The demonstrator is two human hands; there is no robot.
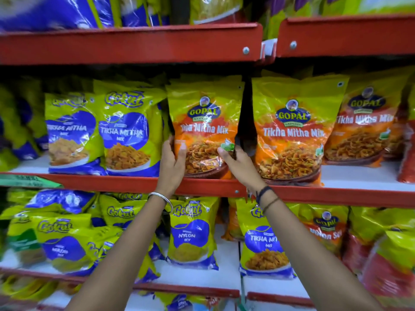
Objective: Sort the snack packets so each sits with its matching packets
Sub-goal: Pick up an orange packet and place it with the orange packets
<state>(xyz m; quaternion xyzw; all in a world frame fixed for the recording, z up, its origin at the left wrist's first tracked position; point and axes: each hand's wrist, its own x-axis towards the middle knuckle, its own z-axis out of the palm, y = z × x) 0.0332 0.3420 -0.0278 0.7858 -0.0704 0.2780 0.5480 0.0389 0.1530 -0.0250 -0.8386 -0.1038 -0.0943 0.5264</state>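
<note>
An orange and yellow Gopal Tikha Mitha Mix packet (205, 122) stands upright on the middle shelf (134, 182). My left hand (171, 166) grips its lower left edge and my right hand (238, 163) grips its lower right edge. To its right stand two matching Gopal packets (292, 129), separated from it by a dark gap. To its left stand two yellow and blue Gokul Tikha Mitha packets (128, 131).
The lower shelf (202, 277) holds Gokul Nylon Sev (190, 232), a Gokul Tikha Mitha packet (262, 243) and Gopal packets (325, 230) mixed together. The red top shelf (134, 43) carries blue and yellow packets above. A dark upright post (244, 115) divides the shelf bays.
</note>
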